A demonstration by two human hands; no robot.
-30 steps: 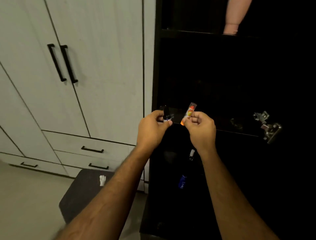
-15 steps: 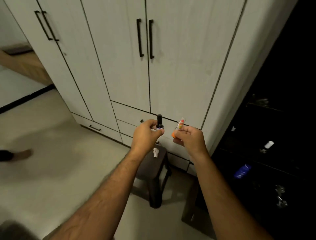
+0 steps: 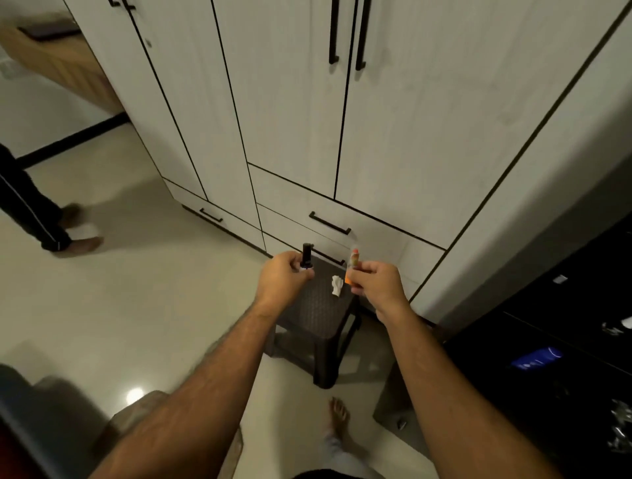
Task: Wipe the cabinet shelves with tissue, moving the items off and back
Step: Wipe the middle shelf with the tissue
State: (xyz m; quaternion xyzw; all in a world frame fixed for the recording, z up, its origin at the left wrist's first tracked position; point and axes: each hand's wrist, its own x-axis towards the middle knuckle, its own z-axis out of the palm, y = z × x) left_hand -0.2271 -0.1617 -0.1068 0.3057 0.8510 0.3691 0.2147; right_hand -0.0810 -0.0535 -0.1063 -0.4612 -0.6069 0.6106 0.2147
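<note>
Holding a small bottle [image 3: 306, 257] in the left hand [image 3: 282, 277], a tube [image 3: 352, 266] in the right hand [image 3: 374, 282].

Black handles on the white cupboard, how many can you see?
6, maybe more out of frame: two cut off top left, two long ones top middle, two on drawers.

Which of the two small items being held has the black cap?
The small bottle in the left hand; the right hand pinches an orange tube.
</note>
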